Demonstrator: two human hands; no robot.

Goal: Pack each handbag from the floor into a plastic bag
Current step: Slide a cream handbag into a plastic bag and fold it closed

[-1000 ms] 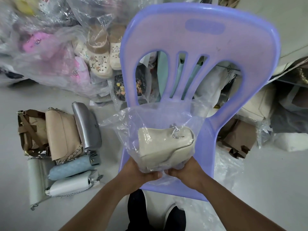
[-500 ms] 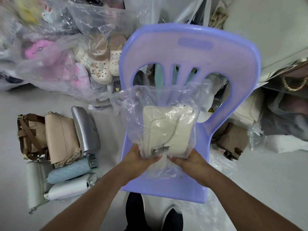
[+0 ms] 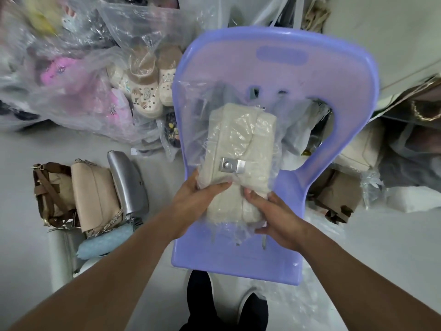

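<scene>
You hold the cream handbag (image 3: 241, 144) in front of you, already inside the clear plastic bag (image 3: 194, 130), both raised over the seat of the purple plastic chair (image 3: 286, 75). The handbag stands on end, its silver clasp (image 3: 230, 166) facing you just above your hands. Your left hand (image 3: 198, 199) grasps its lower left edge through the film, thumb laid across the front. Your right hand (image 3: 274, 218) clasps the lower right corner, fingertips pressed on the front beside your left thumb. Loose plastic bunches below the handbag, between your wrists. On the floor (image 3: 167, 295) well to your left lie the unpacked ones side by side: a brown handbag (image 3: 52, 192), a beige handbag (image 3: 95, 194), a silver handbag (image 3: 126, 180) and a pale blue handbag (image 3: 105, 240).
</scene>
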